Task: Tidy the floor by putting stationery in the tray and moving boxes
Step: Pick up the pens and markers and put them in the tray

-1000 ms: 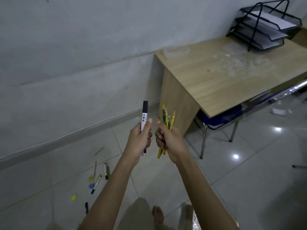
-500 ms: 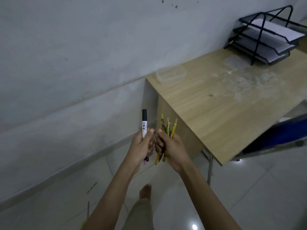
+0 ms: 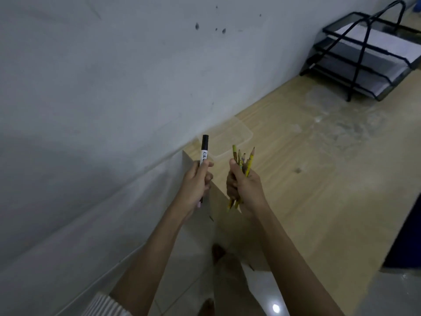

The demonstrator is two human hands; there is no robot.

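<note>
Left hand (image 3: 196,181): fingers curled round upright marker (image 3: 203,153).
Right hand (image 3: 245,185): fingers grip pencil bunch (image 3: 245,159) above worktop (image 3: 319,167).

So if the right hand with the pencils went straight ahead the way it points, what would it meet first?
Probably the clear plastic tray at the desk corner, which lies just beyond the pencils in the right hand. Depth is hard to judge.

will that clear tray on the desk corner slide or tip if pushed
Probably slides: the clear tray looks thin, shallow and empty, so likely light on the smooth desk. Unlikely to tip, being low and wide. Near the desk's corner, a hard push might send it off.
</note>
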